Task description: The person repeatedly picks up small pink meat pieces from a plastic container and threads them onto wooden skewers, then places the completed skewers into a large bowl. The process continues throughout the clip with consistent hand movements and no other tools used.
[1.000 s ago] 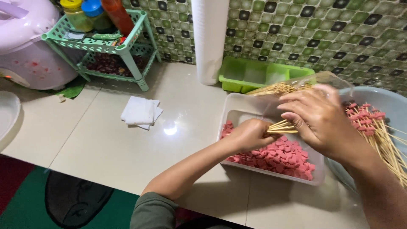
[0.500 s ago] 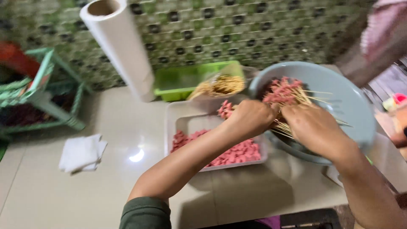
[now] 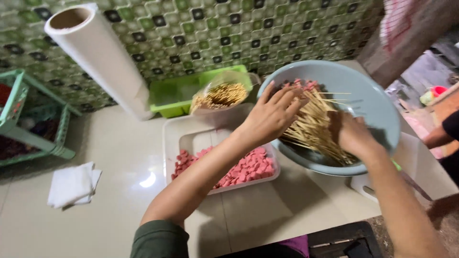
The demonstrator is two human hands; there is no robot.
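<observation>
A light blue bowl (image 3: 377, 95) holds a pile of bamboo skewers (image 3: 313, 122) loaded with pink pieces. My left hand (image 3: 272, 114) reaches over the bowl's near rim with its fingers apart, the tips resting on the skewer ends. My right hand (image 3: 351, 134) is inside the bowl, curled down over the bundle of skewers. Just left of the bowl, a white tray (image 3: 191, 129) holds pink sausage pieces (image 3: 244, 167). My left forearm crosses over this tray.
A clear bag of bare skewers (image 3: 220, 95) leans in a green tray (image 3: 167, 95) by the tiled wall. A white roll (image 3: 100, 62) stands at the back left. A folded white cloth (image 3: 71, 184) and a green rack (image 3: 28, 124) lie left. Another person's arm (image 3: 440, 134) shows at right.
Both hands moved from over the white tray to the blue bowl with the skewers, which now rest in the bowl. The camera swung right.
</observation>
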